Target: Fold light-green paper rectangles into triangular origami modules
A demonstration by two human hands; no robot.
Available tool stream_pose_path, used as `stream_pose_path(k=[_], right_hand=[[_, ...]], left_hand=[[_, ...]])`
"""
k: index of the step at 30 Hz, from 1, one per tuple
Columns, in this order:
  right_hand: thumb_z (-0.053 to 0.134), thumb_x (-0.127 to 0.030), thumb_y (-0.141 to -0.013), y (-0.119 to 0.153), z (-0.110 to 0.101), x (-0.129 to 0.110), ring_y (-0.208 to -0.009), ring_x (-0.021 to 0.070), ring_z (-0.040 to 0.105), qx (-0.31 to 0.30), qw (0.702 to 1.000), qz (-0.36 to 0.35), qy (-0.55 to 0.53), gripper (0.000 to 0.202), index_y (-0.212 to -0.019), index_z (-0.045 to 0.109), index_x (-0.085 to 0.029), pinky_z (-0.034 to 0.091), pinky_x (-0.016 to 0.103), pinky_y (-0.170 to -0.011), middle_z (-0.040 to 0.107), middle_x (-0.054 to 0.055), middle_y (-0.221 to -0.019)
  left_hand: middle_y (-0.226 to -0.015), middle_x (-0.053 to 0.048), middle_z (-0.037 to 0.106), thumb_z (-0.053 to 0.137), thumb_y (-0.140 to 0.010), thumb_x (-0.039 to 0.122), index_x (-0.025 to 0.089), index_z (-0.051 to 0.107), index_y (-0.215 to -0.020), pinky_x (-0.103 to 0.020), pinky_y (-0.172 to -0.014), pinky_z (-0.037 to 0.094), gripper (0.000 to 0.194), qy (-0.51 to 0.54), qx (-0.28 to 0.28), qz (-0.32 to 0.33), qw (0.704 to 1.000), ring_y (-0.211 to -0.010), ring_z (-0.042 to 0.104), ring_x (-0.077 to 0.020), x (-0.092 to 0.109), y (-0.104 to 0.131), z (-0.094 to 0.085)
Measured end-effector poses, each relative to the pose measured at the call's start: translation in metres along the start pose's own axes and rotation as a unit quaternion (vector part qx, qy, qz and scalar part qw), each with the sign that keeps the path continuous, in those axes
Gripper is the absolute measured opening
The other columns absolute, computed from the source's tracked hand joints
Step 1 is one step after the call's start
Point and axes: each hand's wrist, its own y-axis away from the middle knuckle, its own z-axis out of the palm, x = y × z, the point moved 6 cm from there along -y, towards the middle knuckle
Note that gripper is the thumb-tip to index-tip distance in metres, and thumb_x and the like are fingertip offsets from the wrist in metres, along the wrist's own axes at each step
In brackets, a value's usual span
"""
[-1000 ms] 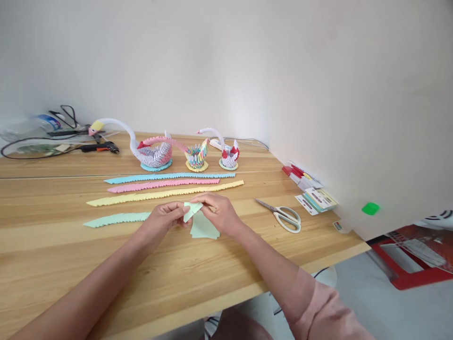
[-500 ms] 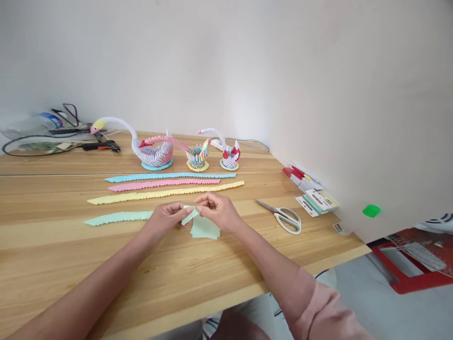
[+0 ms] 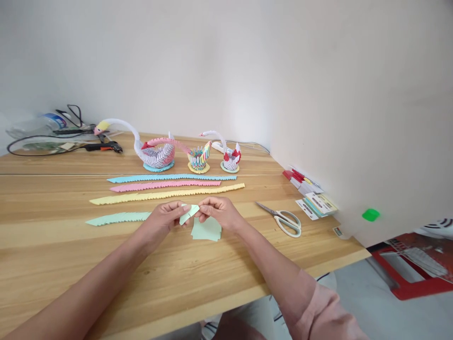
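Note:
A partly folded pale green paper (image 3: 188,214) is held up between both hands. My left hand (image 3: 166,218) pinches its left side, thumb on top. The fingers of my right hand (image 3: 220,212) are closed on its right corner. Beneath them on the table lies a small stack of pale green sheets (image 3: 206,229). A green folded-paper strip (image 3: 115,218) runs out to the left of my left hand, its right end hidden behind it. Yellow (image 3: 166,194), pink (image 3: 164,185) and blue (image 3: 171,178) strips lie in rows beyond.
Three folded-paper swans (image 3: 158,156) stand at the back of the wooden table (image 3: 141,293). Scissors (image 3: 286,221) and packs of paper (image 3: 316,206) are on the right. A plastic bottle (image 3: 38,125), cable and black-orange tool (image 3: 102,147) sit at the back left.
The green paper has tilted and now shows a pointed, folded shape with a visible crease. My right hand has lowered slightly, its fingers drawn in at the paper's corner. The view has shifted a little.

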Motion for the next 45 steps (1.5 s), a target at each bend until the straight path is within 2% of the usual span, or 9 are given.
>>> stream_pose_path(k=[8,14,23,26,28,31,34,40,45], right_hand=[[0.066,-0.036,-0.070,0.002,-0.001,-0.002,-0.055,0.0076,0.056,0.006,0.999,0.025,0.023,0.022,-0.075,0.064,-0.015,0.043,0.021,-0.058,0.065,0.001,-0.068],[0.067,-0.034,-0.069,0.002,0.000,-0.003,-0.054,0.0074,0.053,0.010,0.999,0.011,0.042,0.021,-0.073,0.062,-0.015,0.042,0.022,-0.058,0.063,0.001,-0.068],[0.058,-0.033,-0.077,0.003,0.003,-0.003,-0.057,0.0086,0.053,0.011,0.989,-0.020,0.149,0.018,-0.074,0.059,-0.015,0.042,0.021,-0.056,0.061,0.000,-0.068],[0.054,-0.033,-0.081,0.005,0.002,-0.011,-0.067,0.0113,0.059,-0.002,0.982,-0.053,0.179,0.018,-0.087,0.059,-0.017,0.046,0.023,-0.064,0.064,0.002,-0.078],[0.052,-0.030,-0.084,0.007,0.000,-0.020,-0.077,0.0134,0.061,0.003,0.966,-0.106,0.235,0.018,-0.096,0.059,-0.019,0.046,0.026,-0.071,0.066,0.004,-0.088],[0.047,-0.025,-0.087,0.011,0.000,-0.032,-0.087,0.0163,0.059,0.011,0.914,-0.215,0.344,0.016,-0.095,0.060,-0.020,0.045,0.030,-0.080,0.066,0.007,-0.094],[0.044,-0.024,-0.089,0.013,0.007,-0.034,-0.093,0.0173,0.058,-0.013,0.882,-0.286,0.374,0.017,-0.093,0.061,-0.020,0.043,0.032,-0.084,0.066,0.008,-0.098],[0.045,-0.025,-0.090,0.014,0.013,-0.035,-0.086,0.0165,0.058,-0.023,0.857,-0.325,0.400,0.017,-0.090,0.061,-0.019,0.045,0.030,-0.079,0.067,0.008,-0.091],[0.043,-0.027,-0.091,0.014,0.011,-0.034,-0.085,0.0166,0.058,-0.023,0.843,-0.322,0.430,0.022,-0.087,0.063,-0.020,0.044,0.030,-0.078,0.067,0.008,-0.088]], left_hand=[[-0.058,0.000,0.057,0.062,-0.074,0.039,0.017,0.059,-0.062,-0.027,-0.059,0.037,0.025,-0.068,0.024,0.027,0.997,-0.057,0.047,-0.0122,0.002,0.001,-0.004],[-0.058,0.001,0.056,0.062,-0.074,0.037,0.017,0.061,-0.063,-0.025,-0.060,0.037,0.022,-0.080,0.022,0.030,0.996,-0.057,0.047,-0.0118,0.002,0.000,-0.003],[-0.057,0.001,0.056,0.062,-0.073,0.040,0.017,0.060,-0.061,-0.025,-0.057,0.037,0.026,-0.091,0.028,0.027,0.995,-0.055,0.047,-0.0117,0.002,-0.001,-0.004],[-0.056,0.001,0.055,0.062,-0.074,0.040,0.017,0.057,-0.062,-0.025,-0.057,0.037,0.027,-0.058,0.021,0.010,0.998,-0.055,0.047,-0.0120,-0.001,-0.002,-0.005],[-0.055,0.002,0.053,0.063,-0.073,0.039,0.017,0.055,-0.061,-0.025,-0.057,0.037,0.026,-0.030,0.027,-0.001,0.999,-0.054,0.047,-0.0119,-0.002,-0.003,-0.006],[-0.054,0.002,0.052,0.064,-0.072,0.039,0.017,0.051,-0.059,-0.025,-0.055,0.036,0.028,-0.007,0.034,-0.016,0.999,-0.052,0.046,-0.0117,-0.003,-0.002,-0.006],[-0.052,0.003,0.051,0.064,-0.071,0.038,0.017,0.052,-0.057,-0.024,-0.051,0.034,0.028,-0.001,0.027,-0.023,0.999,-0.050,0.045,-0.0109,-0.002,-0.001,-0.003],[-0.052,0.003,0.052,0.065,-0.072,0.038,0.017,0.054,-0.057,-0.022,-0.050,0.032,0.028,0.023,-0.004,-0.042,0.999,-0.049,0.042,-0.0092,-0.005,0.000,0.003],[-0.057,0.002,0.055,0.062,-0.075,0.039,0.016,0.056,-0.060,-0.023,-0.054,0.034,0.028,-0.020,-0.028,-0.024,0.999,-0.053,0.045,-0.0105,-0.005,0.000,0.003]])
